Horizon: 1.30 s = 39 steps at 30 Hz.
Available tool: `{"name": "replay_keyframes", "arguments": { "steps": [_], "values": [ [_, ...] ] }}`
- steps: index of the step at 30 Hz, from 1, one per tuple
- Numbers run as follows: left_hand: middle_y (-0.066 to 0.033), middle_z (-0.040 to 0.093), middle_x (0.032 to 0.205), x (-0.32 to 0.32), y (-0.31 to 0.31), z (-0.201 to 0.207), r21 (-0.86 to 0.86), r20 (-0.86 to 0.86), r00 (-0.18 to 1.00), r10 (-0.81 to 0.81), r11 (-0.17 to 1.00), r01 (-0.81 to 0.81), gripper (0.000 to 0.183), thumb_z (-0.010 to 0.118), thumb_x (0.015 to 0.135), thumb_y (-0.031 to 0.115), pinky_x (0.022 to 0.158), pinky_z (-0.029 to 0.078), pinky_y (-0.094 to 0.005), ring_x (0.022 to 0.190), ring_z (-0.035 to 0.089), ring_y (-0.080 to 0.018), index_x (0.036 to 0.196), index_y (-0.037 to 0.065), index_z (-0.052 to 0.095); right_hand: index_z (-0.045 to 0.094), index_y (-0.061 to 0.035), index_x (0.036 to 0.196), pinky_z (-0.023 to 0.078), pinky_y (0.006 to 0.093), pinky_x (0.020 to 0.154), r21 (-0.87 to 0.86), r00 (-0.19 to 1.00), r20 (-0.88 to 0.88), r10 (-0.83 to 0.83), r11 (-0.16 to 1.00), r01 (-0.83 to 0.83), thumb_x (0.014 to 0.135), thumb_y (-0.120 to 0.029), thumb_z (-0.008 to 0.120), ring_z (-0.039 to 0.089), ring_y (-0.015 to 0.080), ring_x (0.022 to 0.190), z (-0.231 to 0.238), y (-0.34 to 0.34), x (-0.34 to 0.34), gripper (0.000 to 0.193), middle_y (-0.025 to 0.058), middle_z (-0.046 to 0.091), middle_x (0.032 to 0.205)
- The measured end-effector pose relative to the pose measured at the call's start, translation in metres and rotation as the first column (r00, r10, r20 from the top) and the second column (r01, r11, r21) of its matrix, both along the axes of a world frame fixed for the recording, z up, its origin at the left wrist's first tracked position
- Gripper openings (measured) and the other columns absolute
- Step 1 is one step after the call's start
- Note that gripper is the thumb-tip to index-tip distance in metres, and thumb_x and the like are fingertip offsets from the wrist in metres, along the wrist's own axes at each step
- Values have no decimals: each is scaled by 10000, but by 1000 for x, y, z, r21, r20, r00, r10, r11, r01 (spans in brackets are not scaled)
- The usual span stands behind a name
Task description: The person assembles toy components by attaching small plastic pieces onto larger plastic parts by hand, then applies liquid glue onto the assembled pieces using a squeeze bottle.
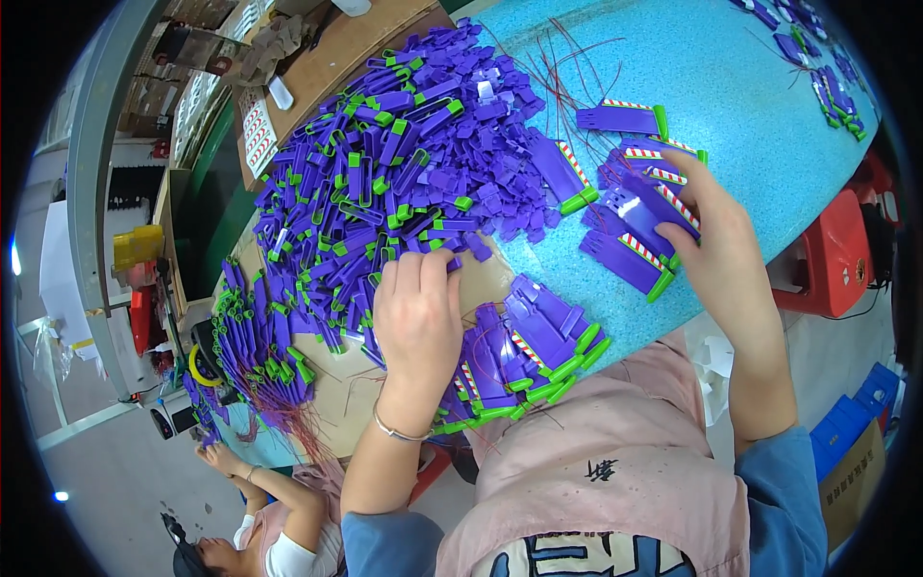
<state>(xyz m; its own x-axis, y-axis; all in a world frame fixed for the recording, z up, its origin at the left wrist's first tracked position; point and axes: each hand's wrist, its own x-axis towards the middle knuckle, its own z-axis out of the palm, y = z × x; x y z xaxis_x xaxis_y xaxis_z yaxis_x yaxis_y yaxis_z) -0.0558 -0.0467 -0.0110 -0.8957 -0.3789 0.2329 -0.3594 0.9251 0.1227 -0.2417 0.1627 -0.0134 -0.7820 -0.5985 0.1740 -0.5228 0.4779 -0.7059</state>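
Several green-ended purple panels (538,332) lie nearest!

Left hand (420,308) bunched at the purple-and-green parts heap (385,154), grip unclear; on the right, right hand (719,231) pinching a striped purple panel (635,204); far right, more purple pieces (835,87) across the blue tabletop (750,106).

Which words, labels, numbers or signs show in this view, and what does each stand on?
Pink apron: one dark written character, not copied here.
Shirt: large lettering, partly covered, not copied.
Cardboard box: rows of print, too small to read.
Sticker sheet: red-and-white marks, no readable words.
Purple piece at the right hand: stripes, no readable lettering.
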Motion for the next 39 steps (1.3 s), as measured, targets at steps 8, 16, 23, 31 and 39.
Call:
{"name": "replay_keyframes", "arguments": {
  "steps": [8, 16, 23, 31, 39],
  "values": [
    [-99, 628, 832, 0, 10, 15, 349, 50, 988, 148, 924, -156, 118, 656, 843, 43, 652, 484, -326, 747, 611, -195, 958, 18, 649, 539, -15, 1071, 499, 233, 661, -539, 301, 809, 504, 842, 38, 940, -71, 572, 616, 105, 716, 14, -6, 50, 147, 53, 648, 871],
    [-102, 651, 976, 3, 37, 20, 965, -262, 903, 341, 86, 247, 255, 534, 968, 61, 688, 494, -238, 782, 606, -112, 1216, 2, 515, 562, 10, 1063, 539, 269, 575, -512, -50, 858, 512, 859, 17, 987, -208, 529, 653, 152, 694, 2, -13, 68, 233, 106, 659, 873],
    [-89, 635, 973, 7, 52, 24, 986, -163, 947, 278, 14, 166, 424, 581, 925, -5, 677, 495, -217, 766, 591, -92, 1327, 19, 449, 571, -3, 1038, 530, 247, 568, -531, 28, 848, 530, 847, 42, 1014, -247, 477, 633, 129, 657, 1, -12, 69, 263, 70, 645, 841],
    [-47, 626, 881, 10, 53, 42, 999, 25, 988, 154, 33, -31, 180, 688, 846, 8, 620, 504, -218, 701, 602, -84, 1022, -5, 654, 640, 1, 918, 480, 266, 568, -302, 197, 893, 404, 864, -404, 929, -109, 588, 611, 118, 652, 15, -9, 56, 122, 78, 646, 834],
    [-75, 580, 826, 7, 53, 30, 926, -65, 997, -41, 369, 75, 145, 710, 829, 110, 680, 446, -298, 749, 551, -177, 812, 1, 615, 332, -50, 1449, 491, 404, 877, -422, 520, 586, 621, 783, -458, 838, -47, 648, 620, 359, 1059, 23, -19, 70, 688, 227, 589, 1211]
  ]
}}
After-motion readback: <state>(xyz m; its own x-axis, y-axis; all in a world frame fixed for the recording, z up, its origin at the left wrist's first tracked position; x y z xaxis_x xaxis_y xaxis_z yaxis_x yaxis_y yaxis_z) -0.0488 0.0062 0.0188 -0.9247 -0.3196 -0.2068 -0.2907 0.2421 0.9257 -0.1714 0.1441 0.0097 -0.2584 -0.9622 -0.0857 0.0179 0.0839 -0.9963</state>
